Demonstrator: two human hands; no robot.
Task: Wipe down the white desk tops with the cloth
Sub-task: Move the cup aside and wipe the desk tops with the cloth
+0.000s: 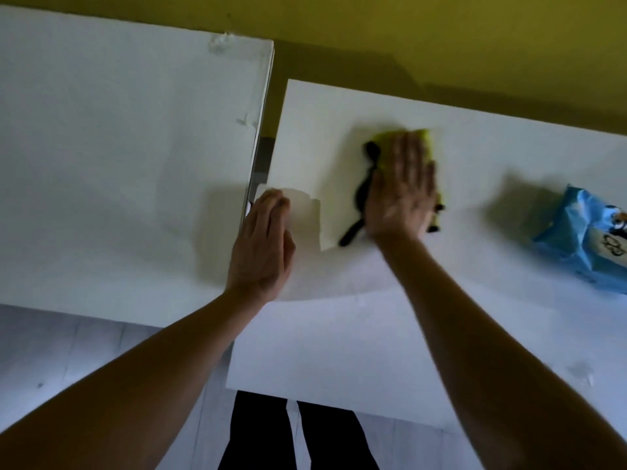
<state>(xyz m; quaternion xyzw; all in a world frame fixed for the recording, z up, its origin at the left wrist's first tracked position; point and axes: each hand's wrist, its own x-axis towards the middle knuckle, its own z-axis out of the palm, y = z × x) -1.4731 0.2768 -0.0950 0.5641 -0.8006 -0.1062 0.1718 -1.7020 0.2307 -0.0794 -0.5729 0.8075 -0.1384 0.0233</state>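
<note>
Seen from a head-worn camera looking down, two flat white desk tops stood side by side in front of a yellow-olive wall, with a narrow dark gap between them. The left white desk top sat a little higher in the picture; the right white desk top filled the centre and right.

The right hand lay palm down on a yellow-green cloth with black trim, fingers straight and close together, pressing the cloth flat against the right desk top near its far left part. The cloth showed beyond the fingertips and at both sides of the hand. This hand and the cloth were blurred.

The left hand rested at the left edge of the right desk top, beside the gap, with fingers extended and slightly bent at the tips; it held nothing that could be seen.

A crumpled blue plastic packet with printed markings lay on the right desk top at the right edge of the picture, well apart from the cloth. Below the desk's near edge, the person's dark trouser legs stood on a pale floor.
</note>
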